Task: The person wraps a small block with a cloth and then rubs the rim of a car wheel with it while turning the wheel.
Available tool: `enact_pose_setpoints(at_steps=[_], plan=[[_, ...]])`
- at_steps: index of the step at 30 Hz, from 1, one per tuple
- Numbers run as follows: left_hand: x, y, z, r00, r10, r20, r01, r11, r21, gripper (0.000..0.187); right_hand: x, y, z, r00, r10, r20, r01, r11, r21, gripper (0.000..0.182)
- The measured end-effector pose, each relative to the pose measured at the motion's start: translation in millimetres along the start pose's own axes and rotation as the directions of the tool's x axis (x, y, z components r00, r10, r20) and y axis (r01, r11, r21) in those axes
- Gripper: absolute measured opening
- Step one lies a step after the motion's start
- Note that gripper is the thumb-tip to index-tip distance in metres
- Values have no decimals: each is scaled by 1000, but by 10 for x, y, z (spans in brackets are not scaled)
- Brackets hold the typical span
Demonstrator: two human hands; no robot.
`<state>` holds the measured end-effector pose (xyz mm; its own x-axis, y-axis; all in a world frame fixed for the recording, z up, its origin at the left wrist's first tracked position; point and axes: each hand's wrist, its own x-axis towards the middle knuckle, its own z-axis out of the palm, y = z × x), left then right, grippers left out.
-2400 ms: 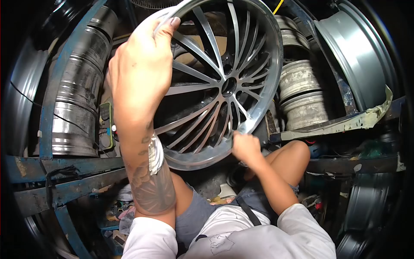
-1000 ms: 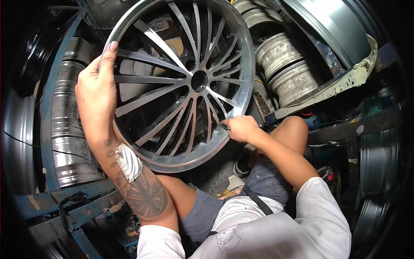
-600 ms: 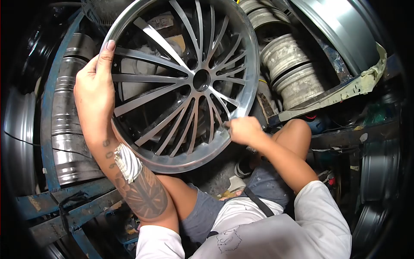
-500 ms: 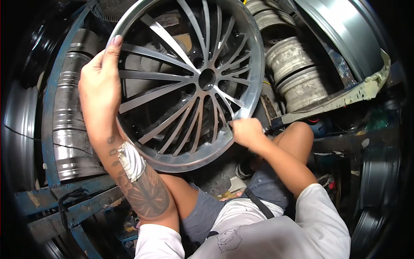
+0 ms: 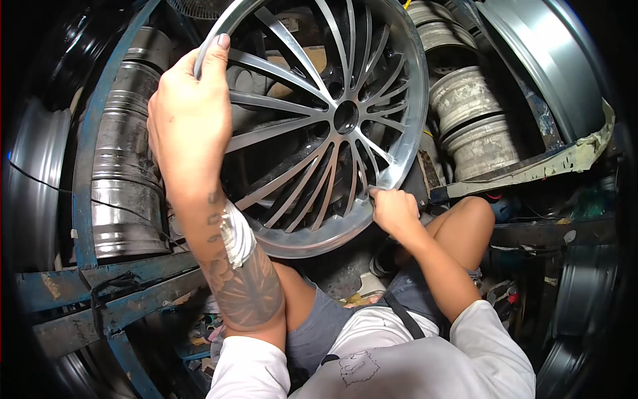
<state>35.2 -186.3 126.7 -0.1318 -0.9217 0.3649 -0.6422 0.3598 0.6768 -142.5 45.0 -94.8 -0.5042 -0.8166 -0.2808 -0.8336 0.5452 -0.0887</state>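
Observation:
A large multi-spoke alloy wheel (image 5: 346, 117) faces me, tilted in front of my knees, with a shiny bare-metal rim and spokes and dark gaps between. My left hand (image 5: 193, 110) grips its rim at the upper left, thumb over the front lip and fingers mostly hidden behind. At the lower right of the rim, my right hand (image 5: 397, 211) is closed on the edge, its thumb side against the inner lip. Whether a small thing is also inside that hand cannot be seen. Silvery tape (image 5: 237, 236) is stuck on my left forearm.
Stacked metal wheel barrels (image 5: 126, 166) stand at the left behind a blue metal frame (image 5: 85, 199). Dusty barrels (image 5: 475, 123) lie at the right, beside a large bare rim (image 5: 541, 66) and a taped rack edge (image 5: 531, 168). A fan grille (image 5: 199, 6) shows at the top.
The view has shifted, so the surroundings appear farther right. The wheel and both hands have also moved right in view and turned slightly clockwise together. Both hands keep their places on the rim.

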Motion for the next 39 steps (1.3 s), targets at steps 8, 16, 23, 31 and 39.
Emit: enact_pose_setpoints(at_steps=[8, 16, 23, 31, 39], plan=[[-56, 7, 97, 957, 225, -183, -236, 971, -40, 35, -31, -116, 42, 995, 85, -43, -82, 995, 61, 30], [25, -47, 112, 920, 273, -281, -304, 950, -72, 25, -48, -119, -77, 995, 70, 72, -75, 995, 68, 36], [210, -203, 200, 829, 380, -411, -460, 880, -114, 17, -137, -70, 146, 999, -35, 35, 33, 998, 43, 25], [418, -389, 217, 807, 447, -386, -530, 836, -141, 15, -314, -96, 107, 998, -55, 38, 50, 991, 123, 35], [479, -405, 212, 799, 480, -361, -574, 789, -219, 13, -316, -311, 146, 977, -82, 198, 44, 981, 189, 36]])
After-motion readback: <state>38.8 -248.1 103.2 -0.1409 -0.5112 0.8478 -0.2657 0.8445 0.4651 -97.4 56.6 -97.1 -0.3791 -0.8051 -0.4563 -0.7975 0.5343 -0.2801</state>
